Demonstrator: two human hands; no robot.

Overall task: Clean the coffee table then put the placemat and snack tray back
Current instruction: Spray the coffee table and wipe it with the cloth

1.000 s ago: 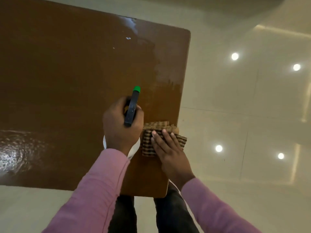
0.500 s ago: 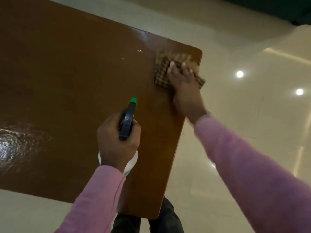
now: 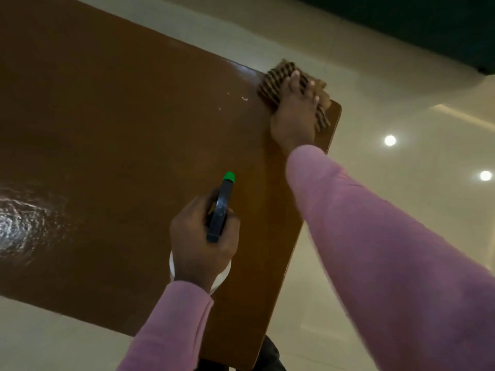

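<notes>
Wet patch [image 3: 18, 226]: it shone on the left part of the coffee table [image 3: 107, 116].
Left hand [image 3: 199, 250]: its fingers were curled tight round the spray bottle [image 3: 221, 210], near the table's near edge.
Spray bottle: the long axis of its head ran near to far, leaning slightly right, and the green nozzle pointed toward the far right corner.
Droplets [image 3: 244, 98]: a few pale specks lay between bottle and cloth.
Cloth [image 3: 273, 81]: checked, it lay on the far right corner, overhanging the far edge.
Right hand [image 3: 293, 116]: it lay flat on the cloth, fingers straight and spread.
Change: a second before, cloth and right hand lay just beside the bottle; they had slid to the far corner, while the left hand stayed put.
</notes>
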